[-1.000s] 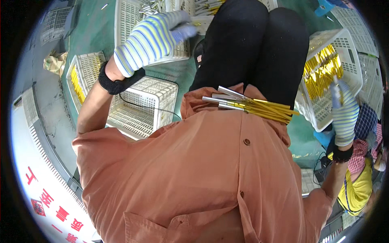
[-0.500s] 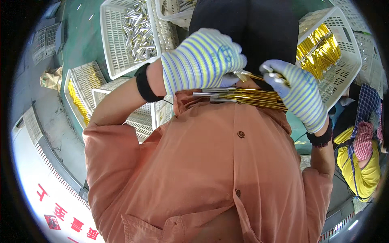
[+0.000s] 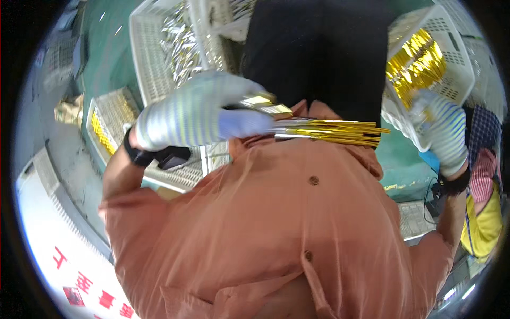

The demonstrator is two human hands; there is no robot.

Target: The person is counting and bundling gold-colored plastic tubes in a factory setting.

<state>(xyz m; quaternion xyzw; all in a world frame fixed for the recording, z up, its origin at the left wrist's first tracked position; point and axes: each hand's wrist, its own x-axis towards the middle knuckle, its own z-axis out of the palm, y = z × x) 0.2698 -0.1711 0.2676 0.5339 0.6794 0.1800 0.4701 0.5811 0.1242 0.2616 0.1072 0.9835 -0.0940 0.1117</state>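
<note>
My left hand (image 3: 199,111), in a striped knit glove, is closed on one end of a bundle of thin gold sticks (image 3: 329,132) that lies across my orange shirt front. A few gold and silver pieces poke up between its fingers. My right hand (image 3: 441,133), gloved the same way, is out at the right by the white basket (image 3: 457,69) of gold foil sticks (image 3: 414,64). Whether it holds anything is not clear from here.
A white basket of silver sticks (image 3: 175,48) stands ahead on the green floor. Two more white baskets (image 3: 114,117) sit at the left, one with gold pieces. Another person in a yellow garment (image 3: 483,223) is at the right edge.
My right hand has left the bundle and swung out to the basket of gold sticks at the right. My left hand stays closed on the bundle at my chest.
</note>
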